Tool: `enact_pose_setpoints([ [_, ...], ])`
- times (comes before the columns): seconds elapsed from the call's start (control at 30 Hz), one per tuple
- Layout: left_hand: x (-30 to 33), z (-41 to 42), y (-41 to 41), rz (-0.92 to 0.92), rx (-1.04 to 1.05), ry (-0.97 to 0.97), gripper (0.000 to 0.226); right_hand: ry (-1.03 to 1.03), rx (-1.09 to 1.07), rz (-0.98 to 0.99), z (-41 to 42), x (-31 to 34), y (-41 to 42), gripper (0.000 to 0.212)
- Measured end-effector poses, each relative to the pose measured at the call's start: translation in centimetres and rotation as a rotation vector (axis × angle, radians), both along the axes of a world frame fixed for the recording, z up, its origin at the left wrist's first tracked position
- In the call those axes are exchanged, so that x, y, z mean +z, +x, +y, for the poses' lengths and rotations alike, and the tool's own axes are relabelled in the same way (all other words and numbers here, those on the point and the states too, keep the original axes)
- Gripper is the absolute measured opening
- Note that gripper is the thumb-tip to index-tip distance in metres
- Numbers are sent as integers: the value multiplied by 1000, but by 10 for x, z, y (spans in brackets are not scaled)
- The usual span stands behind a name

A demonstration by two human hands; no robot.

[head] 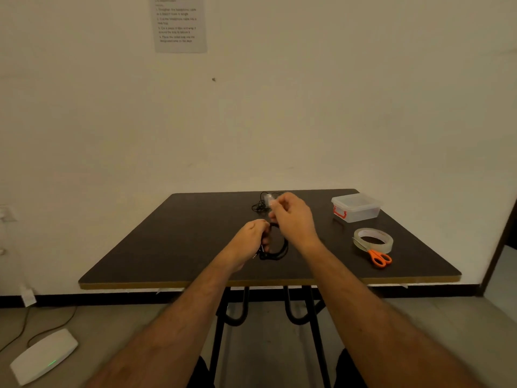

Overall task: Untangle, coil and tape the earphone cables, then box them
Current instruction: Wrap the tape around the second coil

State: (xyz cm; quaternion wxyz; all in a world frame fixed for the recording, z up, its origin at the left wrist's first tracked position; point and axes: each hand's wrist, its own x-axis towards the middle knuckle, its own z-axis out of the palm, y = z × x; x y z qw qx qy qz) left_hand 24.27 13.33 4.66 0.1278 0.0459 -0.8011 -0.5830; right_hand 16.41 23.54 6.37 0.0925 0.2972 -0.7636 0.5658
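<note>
A coiled black earphone cable [281,247] hangs over the middle of the dark table [173,242], gripped at its upper left by my left hand [251,236]. Just above the coil, my right hand [293,217] pinches a short strip of clear tape [269,201] at its fingertips. A second, tangled black earphone cable [260,204] lies at the table's far edge behind my hands. A roll of clear tape [373,239] and orange-handled scissors [379,257] lie to the right. A clear plastic box with a red latch [356,207] stands at the far right.
The table stands against a pale wall with a printed instruction sheet [180,23] on it. A white router-like device [43,355] with a green light and cables lies on the floor at the lower left. A dark door frame [500,242] stands at the right.
</note>
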Motion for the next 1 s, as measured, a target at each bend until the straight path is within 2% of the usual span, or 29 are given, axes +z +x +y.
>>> enact_pose_setpoints([
  [0.1,12,13,5,28,-50,4,35,195,-112,164,2,9,13,17],
  [0.3,19,23,13,72,-115,241,32,245,-197,235,16,24,24,20],
  [0.6,22,37,27,72,-138,522,37,38,-80,92,19,32,34,17],
  [0.77,16,28,28,67,-179,497,38,9,-93,71,21,36,35,15],
  [1.0,7,24,31,90,-164,584,32,-35,-143,65,22,36,32,17],
])
